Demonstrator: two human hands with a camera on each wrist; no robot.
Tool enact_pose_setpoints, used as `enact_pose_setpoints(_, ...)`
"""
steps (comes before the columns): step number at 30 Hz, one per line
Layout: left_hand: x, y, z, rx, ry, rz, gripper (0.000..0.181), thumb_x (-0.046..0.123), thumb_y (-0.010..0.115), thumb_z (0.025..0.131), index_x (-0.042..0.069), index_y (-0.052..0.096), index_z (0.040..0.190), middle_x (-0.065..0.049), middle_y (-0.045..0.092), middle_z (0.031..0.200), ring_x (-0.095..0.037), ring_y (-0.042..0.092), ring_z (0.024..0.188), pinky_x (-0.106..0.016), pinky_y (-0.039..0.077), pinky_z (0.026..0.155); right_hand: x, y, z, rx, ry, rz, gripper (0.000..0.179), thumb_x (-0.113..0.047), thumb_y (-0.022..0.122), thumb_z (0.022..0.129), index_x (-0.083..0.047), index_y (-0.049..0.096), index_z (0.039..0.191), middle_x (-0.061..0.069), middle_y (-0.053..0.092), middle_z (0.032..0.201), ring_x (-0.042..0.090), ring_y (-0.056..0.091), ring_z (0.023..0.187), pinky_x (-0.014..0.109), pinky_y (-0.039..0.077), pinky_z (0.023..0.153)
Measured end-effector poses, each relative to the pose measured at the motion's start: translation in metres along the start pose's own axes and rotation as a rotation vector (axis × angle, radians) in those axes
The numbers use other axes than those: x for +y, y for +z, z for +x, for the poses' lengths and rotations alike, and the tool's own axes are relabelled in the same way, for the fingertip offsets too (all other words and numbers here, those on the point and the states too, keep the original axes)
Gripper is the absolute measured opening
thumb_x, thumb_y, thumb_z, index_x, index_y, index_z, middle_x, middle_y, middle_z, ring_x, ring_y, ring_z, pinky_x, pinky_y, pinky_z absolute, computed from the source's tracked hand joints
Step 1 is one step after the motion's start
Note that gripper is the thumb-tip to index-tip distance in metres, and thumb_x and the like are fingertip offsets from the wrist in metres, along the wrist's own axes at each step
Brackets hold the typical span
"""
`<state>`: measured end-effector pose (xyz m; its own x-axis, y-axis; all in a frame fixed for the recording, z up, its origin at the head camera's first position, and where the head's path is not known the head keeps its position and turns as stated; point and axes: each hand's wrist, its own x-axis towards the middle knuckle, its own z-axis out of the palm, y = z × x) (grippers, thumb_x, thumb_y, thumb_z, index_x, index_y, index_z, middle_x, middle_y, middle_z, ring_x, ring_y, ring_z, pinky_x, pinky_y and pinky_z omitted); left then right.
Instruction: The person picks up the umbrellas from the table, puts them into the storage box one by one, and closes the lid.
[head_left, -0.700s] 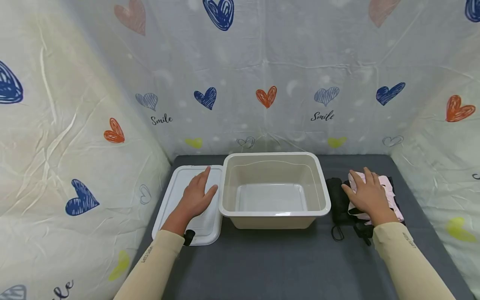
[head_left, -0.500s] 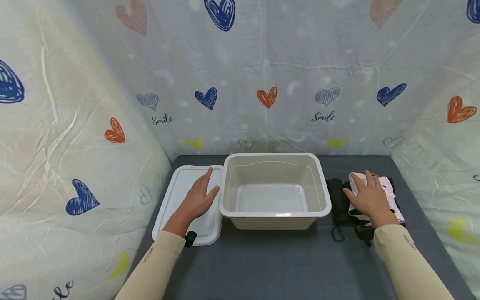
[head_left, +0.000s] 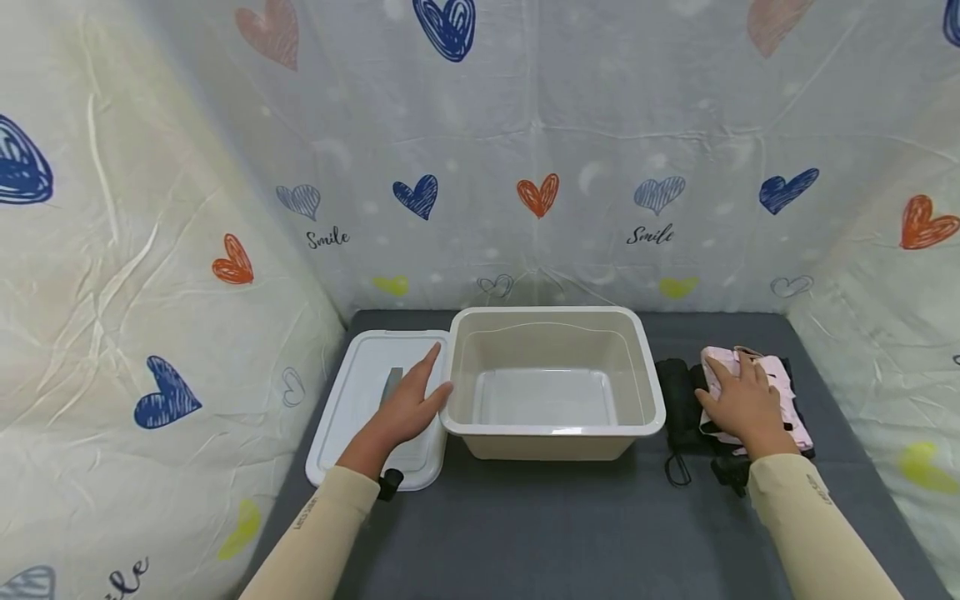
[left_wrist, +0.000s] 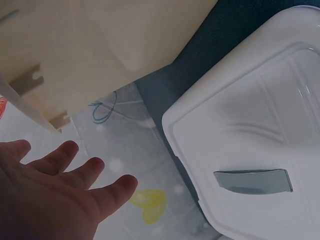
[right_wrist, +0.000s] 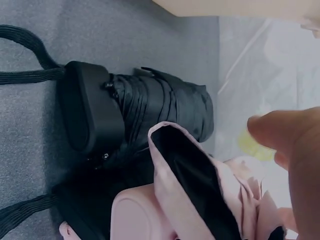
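Note:
My left hand, fingers spread and straight, hovers over the white lid beside the left rim of a beige plastic bin. In the left wrist view the lid has a grey latch, and the fingers point toward the bin's underside edge. At the right, my right hand lies over a pink folding umbrella, its fingers extended across the fabric and its thumb apart. A black folding umbrella lies alongside. Another black item with a strap is partly hidden under the pink one.
Everything stands on a dark grey table surface. Fabric walls printed with hearts close in the back and both sides. The black umbrella's wrist loop trails toward the front of the table.
My left hand has moved right and slightly down toward the bin's rim, uncovering the lid's grey latch. The right hand has shifted slightly lower over the pink umbrella.

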<state>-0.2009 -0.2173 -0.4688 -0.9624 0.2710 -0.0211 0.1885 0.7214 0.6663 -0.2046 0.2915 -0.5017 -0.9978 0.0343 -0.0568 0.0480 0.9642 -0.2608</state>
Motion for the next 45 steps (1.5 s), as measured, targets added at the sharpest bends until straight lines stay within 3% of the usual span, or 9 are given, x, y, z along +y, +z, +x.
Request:
enact_pose_setpoints(6,0.002,0.004,-0.001,-0.008,0.005,-0.033,0.072,0.038,0.045,0.1,0.016,0.007,0.157,-0.012,0.016,0.162,-0.035,0.019,0.148,-0.06,0.023,0.113,0.008,0.002,-0.001,-0.028,0.018,-0.018,0.059,-0.034,0.052,0.093,-0.009,0.041,0.145,0.037,0.011,0.151,0.061,0.015,0.133,0.076,0.022,0.097)
enact_pose_setpoints(20,0.007,0.014,0.0,-0.031,0.026,-0.084,0.073,0.036,0.046,0.1,0.014,0.006,0.157,-0.011,0.012,0.163,-0.034,0.017,0.148,-0.058,0.023,0.114,0.011,0.006,0.003,-0.089,0.03,-0.046,0.061,-0.028,0.05,0.093,-0.014,0.035,0.15,0.043,0.019,0.144,0.062,0.026,0.126,0.076,0.021,0.095)
enact_pose_setpoints(31,0.009,0.021,0.003,-0.047,0.01,-0.076,0.072,0.03,0.045,0.101,0.017,0.003,0.157,-0.01,0.013,0.163,-0.034,0.022,0.147,-0.058,0.026,0.113,0.01,0.012,0.006,0.007,0.003,-0.103,0.066,-0.026,0.067,0.084,-0.012,0.041,0.144,0.042,0.038,0.123,0.058,0.042,0.108,0.07,0.031,0.084)
enact_pose_setpoints(37,0.009,0.022,0.0,-0.04,-0.002,-0.111,0.071,0.017,0.043,0.099,0.02,0.003,0.158,-0.011,0.014,0.162,-0.035,0.027,0.145,-0.058,0.031,0.11,0.011,0.022,0.009,0.076,-0.01,-0.058,0.066,-0.015,0.066,0.079,-0.008,0.044,0.141,0.04,0.041,0.115,0.055,0.042,0.101,0.063,0.031,0.083)
enact_pose_setpoints(45,0.008,0.024,-0.001,-0.039,-0.039,-0.147,0.073,0.015,0.039,0.096,0.028,0.001,0.157,-0.007,0.013,0.163,-0.032,0.027,0.145,-0.056,0.031,0.11,0.01,0.022,0.008,0.139,-0.041,-0.028,0.063,-0.011,0.065,0.075,-0.005,0.051,0.136,0.042,0.044,0.114,0.056,0.044,0.097,0.063,0.034,0.079)
